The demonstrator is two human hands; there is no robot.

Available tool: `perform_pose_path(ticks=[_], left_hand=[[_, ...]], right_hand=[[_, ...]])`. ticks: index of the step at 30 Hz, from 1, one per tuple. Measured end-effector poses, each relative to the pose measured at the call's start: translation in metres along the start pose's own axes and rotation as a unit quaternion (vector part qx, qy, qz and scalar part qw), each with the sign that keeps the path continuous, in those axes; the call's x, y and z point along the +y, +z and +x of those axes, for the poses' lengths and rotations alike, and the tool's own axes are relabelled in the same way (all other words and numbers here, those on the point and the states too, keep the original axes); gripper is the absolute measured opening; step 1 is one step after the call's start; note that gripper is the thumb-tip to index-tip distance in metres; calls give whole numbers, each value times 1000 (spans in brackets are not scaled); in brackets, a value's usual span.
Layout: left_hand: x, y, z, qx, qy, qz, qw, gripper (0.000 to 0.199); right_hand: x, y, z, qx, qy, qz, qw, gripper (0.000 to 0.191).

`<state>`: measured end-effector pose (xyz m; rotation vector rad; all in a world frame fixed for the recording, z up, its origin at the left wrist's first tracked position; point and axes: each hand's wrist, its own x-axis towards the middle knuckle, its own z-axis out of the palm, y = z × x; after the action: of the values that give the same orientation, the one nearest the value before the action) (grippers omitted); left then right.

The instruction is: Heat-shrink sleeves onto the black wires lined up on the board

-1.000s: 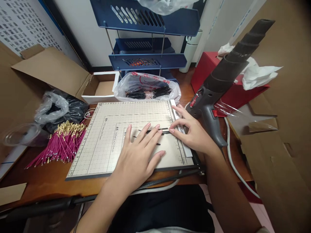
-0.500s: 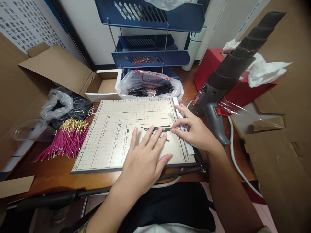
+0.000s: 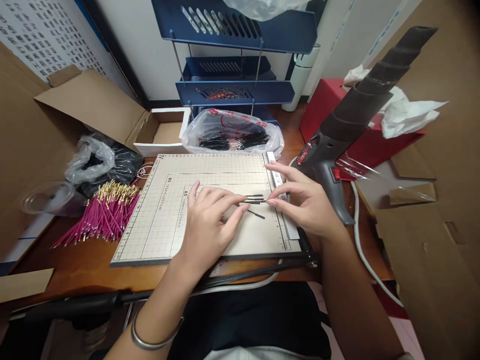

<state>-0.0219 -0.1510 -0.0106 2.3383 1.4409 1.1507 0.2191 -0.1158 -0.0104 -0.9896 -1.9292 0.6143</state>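
**Both hands point(image 3: 210, 220) pinch at black strips on a ruled board**

In the head view, the thin black strips point(image 3: 255, 202) lie near the right side of the board point(image 3: 210, 167), between the two hands. The left hand's thumb and forefinger are closed at the strips' left ends, which they cover, so how many they have hold of I cannot tell. The right hand point(image 3: 305, 202) has thumb and forefinger drawn together at the right end of a middle strip, apparently pinching it; its other fingers are spread over the white edge bar point(image 3: 292, 231).

The step in hand looks like sorting and lining up the strips. The next move probably calls for a light, exact pinch, because a loose strip point(image 3: 258, 215) lies slanted just beside the others and could easily be nudged.

Around them, a hot-air gun point(image 3: 337, 120) stands just beyond the right hand, seemingly the main obstacle on that side, with its grey cord point(image 3: 358, 240) curving down the desk point(image 3: 93, 270). A black lever point(image 3: 93, 302) runs along the front. Magenta wires with gold tips point(image 3: 108, 215) are piled left of the board; a see-through bag point(image 3: 275, 145) of dark bundles sits behind it, before a blue rack point(image 3: 232, 92).
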Motion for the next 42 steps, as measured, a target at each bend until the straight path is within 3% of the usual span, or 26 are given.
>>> perform_pose_path(ticks=[4, 8, 16, 42], left_hand=[[-2, -2, 2, 3, 1, -75, 997, 10], [-3, -3, 1, 3, 5, -114, 994, 8], [-3, -5, -1, -26, -13, -136, 990, 7], [-1, -6, -1, -27, -29, -126, 991, 7]], right_hand=[[-4, 3, 1, 8, -37, 28, 999, 4], [-6, 7, 2, -12, -73, 12, 997, 17], [-9, 7, 5, -29, -120, 1, 992, 4], [-12, 6, 3, -45, -77, 9, 996, 6]])
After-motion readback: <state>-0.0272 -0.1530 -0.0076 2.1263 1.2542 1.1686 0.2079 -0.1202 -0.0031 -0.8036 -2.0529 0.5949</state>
